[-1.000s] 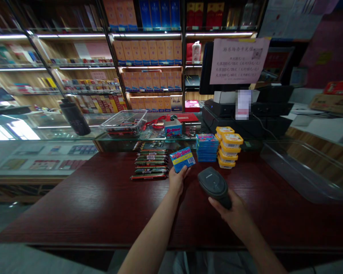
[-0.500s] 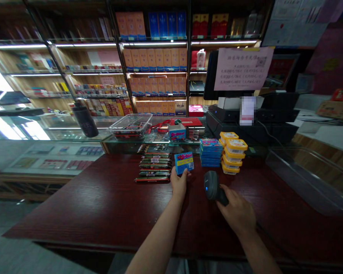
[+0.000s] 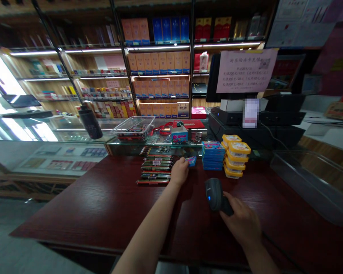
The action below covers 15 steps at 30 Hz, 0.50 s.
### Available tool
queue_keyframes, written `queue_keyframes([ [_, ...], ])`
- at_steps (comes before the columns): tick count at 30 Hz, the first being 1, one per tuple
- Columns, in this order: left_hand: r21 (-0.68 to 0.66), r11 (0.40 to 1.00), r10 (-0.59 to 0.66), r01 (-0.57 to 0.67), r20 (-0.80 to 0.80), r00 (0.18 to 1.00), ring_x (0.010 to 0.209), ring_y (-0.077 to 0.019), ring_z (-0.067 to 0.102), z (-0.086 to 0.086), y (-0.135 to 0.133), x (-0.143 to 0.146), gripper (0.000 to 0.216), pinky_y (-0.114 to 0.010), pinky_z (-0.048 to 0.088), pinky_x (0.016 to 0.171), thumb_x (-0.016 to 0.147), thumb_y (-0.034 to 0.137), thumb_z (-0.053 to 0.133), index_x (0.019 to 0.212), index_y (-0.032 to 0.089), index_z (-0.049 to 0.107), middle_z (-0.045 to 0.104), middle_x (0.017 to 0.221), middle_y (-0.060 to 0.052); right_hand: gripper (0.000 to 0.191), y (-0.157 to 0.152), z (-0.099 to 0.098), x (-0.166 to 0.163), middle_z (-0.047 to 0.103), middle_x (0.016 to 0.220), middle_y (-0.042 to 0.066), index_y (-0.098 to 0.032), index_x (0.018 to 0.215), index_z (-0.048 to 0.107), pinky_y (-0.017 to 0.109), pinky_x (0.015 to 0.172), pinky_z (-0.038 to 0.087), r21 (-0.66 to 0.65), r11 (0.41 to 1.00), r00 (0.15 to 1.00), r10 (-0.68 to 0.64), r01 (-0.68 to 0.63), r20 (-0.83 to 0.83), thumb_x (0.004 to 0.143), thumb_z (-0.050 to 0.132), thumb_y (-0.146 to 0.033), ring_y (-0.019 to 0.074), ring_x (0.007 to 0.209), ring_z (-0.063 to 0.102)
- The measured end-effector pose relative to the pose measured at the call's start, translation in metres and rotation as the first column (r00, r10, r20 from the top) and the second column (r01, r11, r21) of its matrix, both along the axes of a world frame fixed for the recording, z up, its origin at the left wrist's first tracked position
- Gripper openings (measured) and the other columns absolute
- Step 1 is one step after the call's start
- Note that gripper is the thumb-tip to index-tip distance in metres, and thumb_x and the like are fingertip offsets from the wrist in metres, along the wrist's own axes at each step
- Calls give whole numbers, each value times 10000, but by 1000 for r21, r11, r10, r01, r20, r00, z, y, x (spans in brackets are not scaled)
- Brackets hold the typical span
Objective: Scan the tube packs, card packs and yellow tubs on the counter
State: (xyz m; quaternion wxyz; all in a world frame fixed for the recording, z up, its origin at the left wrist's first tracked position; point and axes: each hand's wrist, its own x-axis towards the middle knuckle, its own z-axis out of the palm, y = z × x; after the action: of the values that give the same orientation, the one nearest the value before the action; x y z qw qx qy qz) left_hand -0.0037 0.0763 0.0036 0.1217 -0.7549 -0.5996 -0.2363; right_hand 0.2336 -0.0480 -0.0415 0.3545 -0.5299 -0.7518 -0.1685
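Note:
My left hand (image 3: 179, 172) grips a small blue packet (image 3: 191, 161), held low over the dark red counter (image 3: 103, 201), between a row of dark flat packs (image 3: 156, 168) and a stack of blue packets (image 3: 212, 155). My right hand (image 3: 241, 220) is closed round the handle of a black barcode scanner (image 3: 214, 193) with a small blue light lit; its head rests near the counter, pointing away from me.
A stack of yellow-lidded tubs (image 3: 235, 153) stands right of the blue stack. Behind it sits a register with a monitor and a pink paper notice (image 3: 246, 70). A clear tray (image 3: 134, 127) and a dark cup (image 3: 90, 121) stand on the glass case. A clear bin (image 3: 314, 179) lies at right.
My left hand has tipped the blue packet flat and lowered it forward toward the counter near the blue stack. My right hand has drawn the scanner down and slightly back.

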Motion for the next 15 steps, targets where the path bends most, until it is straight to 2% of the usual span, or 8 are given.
queue_keyframes([
  [3,-86,996,-12,-2,-160,987,904,-191,543,-3,10,0,239,-295,446,773,876,123,406,921,176,634,565,973,-84,383,3,-4,3,708,937,32,-199,1143,556,293,652,478,21,1000,1000,19,-19,8,772,598,-282,188,751,665],
  [5,-123,992,-15,-11,-204,979,905,-194,548,-5,14,1,250,-303,453,774,887,127,400,935,169,641,568,1001,-93,376,4,-5,3,710,942,36,-201,1145,559,295,647,480,-6,1000,1000,28,-28,-4,781,582,-290,190,754,668],
  [10,-152,988,-11,-13,-157,988,1002,-260,532,-12,17,3,182,-361,456,838,821,314,602,859,158,687,588,1007,-130,330,-2,4,-2,704,991,51,-215,1142,567,317,676,482,-144,990,998,-20,12,-53,821,517,-268,210,818,667],
  [12,-116,993,-34,21,-109,994,1067,-287,511,-17,20,7,257,-404,441,892,794,375,635,946,176,690,597,1077,-132,339,-4,7,-3,704,993,48,-221,1152,562,321,689,488,-175,984,998,-34,23,-58,820,510,-270,215,831,667],
  [15,-116,983,-146,140,-41,988,1234,-288,428,-28,29,12,343,-470,334,1040,845,349,572,1170,248,614,541,1302,-80,350,-5,7,-3,703,1022,49,-232,1161,558,319,697,492,-183,983,998,-31,21,-53,819,501,-283,216,843,670],
])
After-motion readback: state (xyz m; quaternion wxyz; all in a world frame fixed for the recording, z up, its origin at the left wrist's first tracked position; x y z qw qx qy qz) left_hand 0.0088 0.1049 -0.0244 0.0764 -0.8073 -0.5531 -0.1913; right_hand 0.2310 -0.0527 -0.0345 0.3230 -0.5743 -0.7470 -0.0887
